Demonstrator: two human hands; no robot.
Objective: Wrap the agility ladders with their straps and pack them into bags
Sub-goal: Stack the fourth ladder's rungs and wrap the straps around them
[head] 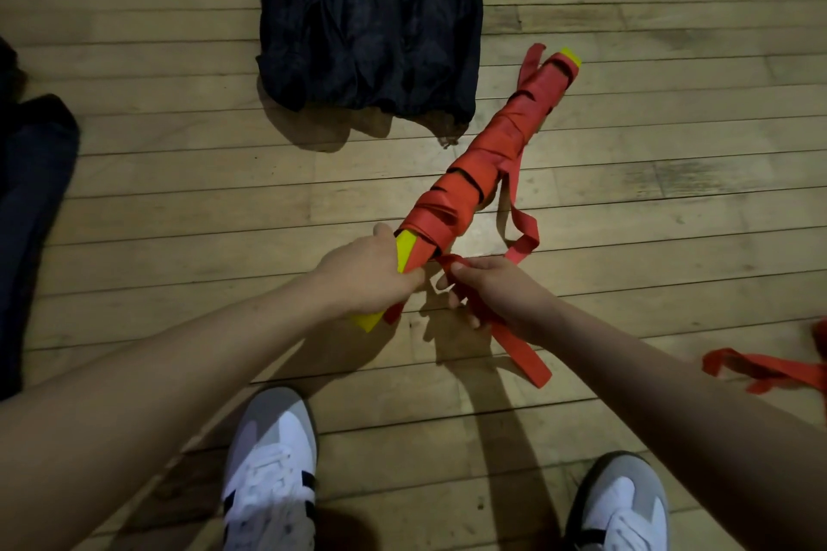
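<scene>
Bare arms, white and grey trainers

Both forearms are bare, with no sleeves, watch or rings showing on the left hand [364,277] or right hand [496,295]. The left shoe [268,470] and right shoe [620,506] are white with grey toe caps, black side stripes and white laces.

The left hand [364,277] grips the near end of a bundled agility ladder [481,166], its yellow rungs [406,253] showing just past the knuckles and the red strap [521,347] wound along the bundle slanting away up and right. Just beside it, the right hand [490,295] pinches the strap's loose end, which trails below the hand. Beyond the left hand lie dark bags [369,20] on the wooden floor [179,174]. Another red strap [767,369] lies right of the right forearm, white sneakers [270,474] below.
</scene>
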